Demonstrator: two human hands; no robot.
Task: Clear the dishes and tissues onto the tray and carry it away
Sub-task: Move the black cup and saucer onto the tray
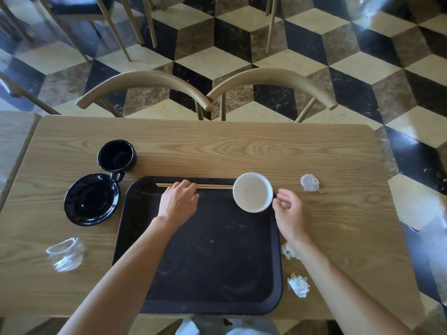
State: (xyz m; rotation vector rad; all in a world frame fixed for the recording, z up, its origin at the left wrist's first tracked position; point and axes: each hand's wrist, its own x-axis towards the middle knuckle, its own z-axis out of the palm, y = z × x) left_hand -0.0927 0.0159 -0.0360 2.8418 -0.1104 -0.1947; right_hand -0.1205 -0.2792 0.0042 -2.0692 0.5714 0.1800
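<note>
Tray point(198, 262) lies black under both forearms; left hand point(177, 204) presses flat on chopsticks point(215, 186), fingers together, while right hand point(289, 213), fingers loosely spread, touches white bowl point(252, 192); crumpled tissues point(298, 285) sit beside right wrist.

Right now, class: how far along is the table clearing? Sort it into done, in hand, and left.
Done: the chopsticks and white bowl are on the tray. In hand: the left hand rests on the chopsticks; the right hand is open beside the bowl. Left: black mug, black plate, crushed plastic cup, three tissues on the table, then carrying.
</note>
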